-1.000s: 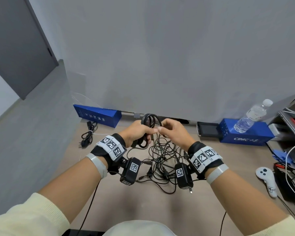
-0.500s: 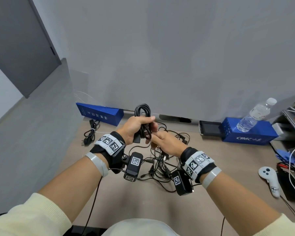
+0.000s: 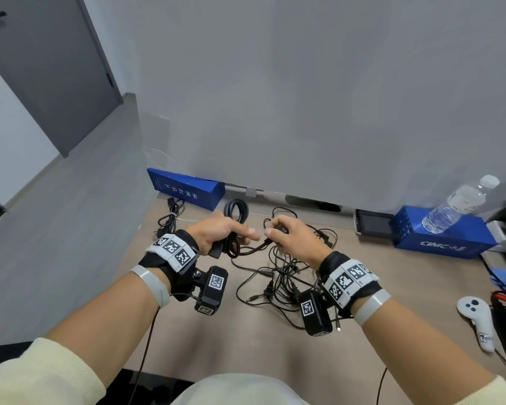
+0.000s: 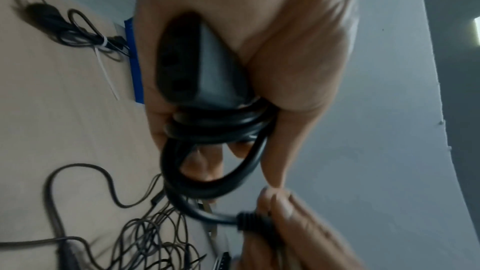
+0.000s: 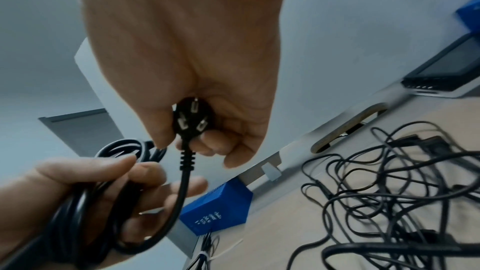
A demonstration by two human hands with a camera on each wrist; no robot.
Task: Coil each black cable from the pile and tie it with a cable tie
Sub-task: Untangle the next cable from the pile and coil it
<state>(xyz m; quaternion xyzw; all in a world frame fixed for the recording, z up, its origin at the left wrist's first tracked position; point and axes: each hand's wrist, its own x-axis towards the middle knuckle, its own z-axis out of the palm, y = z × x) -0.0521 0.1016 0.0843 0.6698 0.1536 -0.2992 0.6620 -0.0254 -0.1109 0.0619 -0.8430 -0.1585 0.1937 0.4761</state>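
A: Where's the thick black power cable (image 3: 236, 213) right now?

B: Held above the light wood worktop (image 3: 246, 340). The left hand (image 3: 216, 233) grips the gathered loops together with the cable's black socket end (image 4: 197, 65); thumb and curled fingers (image 5: 145, 172) clamp the bundle, though the outer fingers stick out straighter. The right hand (image 3: 289, 236) pinches the black three-pin plug (image 5: 192, 118) at the other end, so only a short tail runs between the two hands.

A: So which step is this?

B: I'd judge the coiling is nearly done. The next move calls for laying that last stretch and the plug against the loops, then getting a cable tie around the middle without letting the coil spring open. No loose tie shows in these views.

A: And the rest of the job?

B: A tangled pile of thin black cables (image 3: 287, 276) lies on the worktop just below and beyond the hands, not yet sorted. One coiled black cable with a white tie (image 4: 85, 36) sits at the far left, beside a long blue cardboard box (image 3: 187, 190).

A: The room?

B: A plain grey wall (image 3: 304, 97) behind the worktop, a dark grey door (image 3: 50, 68) to the left. At the right, a clear plastic water bottle (image 3: 456, 207) rests on another blue box (image 3: 441, 238); a white handheld controller (image 3: 478, 320) lies nearer.
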